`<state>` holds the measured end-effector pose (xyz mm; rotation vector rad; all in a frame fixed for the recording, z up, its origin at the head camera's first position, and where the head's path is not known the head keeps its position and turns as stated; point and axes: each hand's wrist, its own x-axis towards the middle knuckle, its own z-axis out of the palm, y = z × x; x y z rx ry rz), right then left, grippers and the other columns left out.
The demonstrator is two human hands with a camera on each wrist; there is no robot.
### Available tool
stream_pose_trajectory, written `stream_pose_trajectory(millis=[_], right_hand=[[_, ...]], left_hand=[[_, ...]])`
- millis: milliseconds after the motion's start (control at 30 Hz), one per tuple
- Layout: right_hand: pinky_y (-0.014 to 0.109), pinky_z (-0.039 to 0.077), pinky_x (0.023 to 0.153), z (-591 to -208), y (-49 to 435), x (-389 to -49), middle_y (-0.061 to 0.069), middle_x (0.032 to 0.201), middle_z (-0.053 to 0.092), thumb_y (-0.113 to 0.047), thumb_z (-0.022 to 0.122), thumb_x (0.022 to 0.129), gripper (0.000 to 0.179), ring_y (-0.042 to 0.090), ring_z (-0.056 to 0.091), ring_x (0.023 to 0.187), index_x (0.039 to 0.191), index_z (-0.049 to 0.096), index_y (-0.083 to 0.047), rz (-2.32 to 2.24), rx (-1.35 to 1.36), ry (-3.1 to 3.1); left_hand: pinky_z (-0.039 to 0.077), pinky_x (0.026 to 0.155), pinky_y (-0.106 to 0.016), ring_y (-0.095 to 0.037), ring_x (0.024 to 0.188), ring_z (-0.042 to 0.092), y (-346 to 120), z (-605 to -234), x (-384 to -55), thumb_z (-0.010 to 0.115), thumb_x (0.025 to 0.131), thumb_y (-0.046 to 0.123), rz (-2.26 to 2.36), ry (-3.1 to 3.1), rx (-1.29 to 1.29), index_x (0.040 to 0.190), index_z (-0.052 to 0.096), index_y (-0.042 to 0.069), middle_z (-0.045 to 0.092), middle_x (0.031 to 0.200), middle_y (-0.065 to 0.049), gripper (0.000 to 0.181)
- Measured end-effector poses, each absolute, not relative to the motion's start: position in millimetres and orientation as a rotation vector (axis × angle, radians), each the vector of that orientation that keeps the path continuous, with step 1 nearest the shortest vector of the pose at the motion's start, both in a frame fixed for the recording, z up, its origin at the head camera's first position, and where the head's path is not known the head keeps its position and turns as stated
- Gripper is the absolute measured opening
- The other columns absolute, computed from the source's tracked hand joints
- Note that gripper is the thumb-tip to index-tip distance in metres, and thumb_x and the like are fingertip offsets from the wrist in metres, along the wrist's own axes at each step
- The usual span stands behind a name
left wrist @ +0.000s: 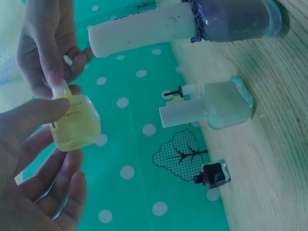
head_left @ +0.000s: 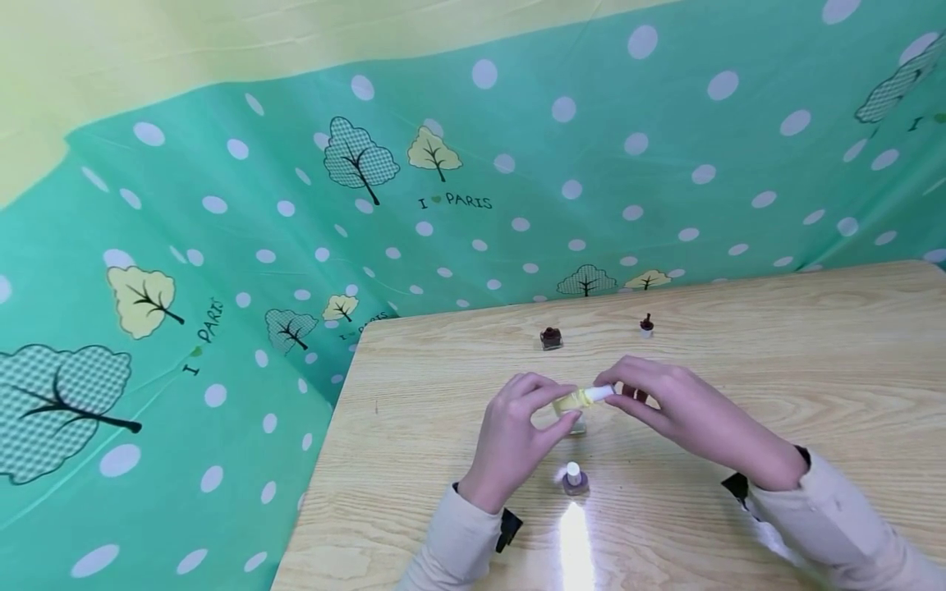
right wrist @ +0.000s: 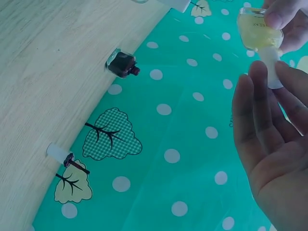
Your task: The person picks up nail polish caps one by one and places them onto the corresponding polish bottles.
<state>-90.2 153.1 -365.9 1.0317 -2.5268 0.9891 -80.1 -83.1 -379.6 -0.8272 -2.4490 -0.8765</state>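
A yellow nail polish bottle [left wrist: 77, 126] with a white cap [right wrist: 272, 72] is held tilted above the table. My left hand [head_left: 517, 427] pinches the glass body between thumb and fingers. The white cap sits between the thumb and fingertips of my right hand [head_left: 668, 398]. Below the hands stands a pale, whitish nail polish bottle [left wrist: 226, 103] with its white cap on. Nearer me is a purple nail polish bottle [head_left: 575, 482], also capped and with dried polish around its neck.
Toward the back of the wooden table [head_left: 436, 369] stands an uncapped dark red nail polish bottle [head_left: 551, 338]. Right of it, a white cap [head_left: 646, 327] stands with its dark brush pointing up. A green dotted cloth [head_left: 502, 189] hangs behind the table.
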Motion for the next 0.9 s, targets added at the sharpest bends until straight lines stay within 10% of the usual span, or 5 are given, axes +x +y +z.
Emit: stream_pose_trajectory(millis=[500, 900], right_hand=[[0.018, 0.038, 0.052, -366.0, 148.6, -88.8, -0.021, 0.067, 0.047, -0.023, 0.056, 0.102, 0.025, -0.004, 0.038, 0.054, 0.079, 0.060, -0.029, 0.959, 0.850, -2.670], [0.021, 0.054, 0.066, -365.4, 156.3, -86.6, -0.013, 0.096, 0.068, -0.023, 0.071, 0.092, 0.024, -0.005, 0.059, 0.079, 0.115, 0.065, -0.017, 0.961, 0.983, -2.595]], left_hand=[[0.051, 0.078, -0.014, -0.010, 0.091, 0.063, -80.5, -375.9, -77.4, 0.082, 0.082, 0.022, -0.881, -2.436, -0.864, 0.109, 0.076, 0.014, 0.070, 0.098, 0.004, 0.029], [0.053, 0.079, -0.017, -0.011, 0.090, 0.064, -80.1, -377.4, -77.8, 0.083, 0.080, 0.021, -0.889, -2.441, -0.850, 0.107, 0.076, 0.013, 0.070, 0.096, 0.003, 0.029]])
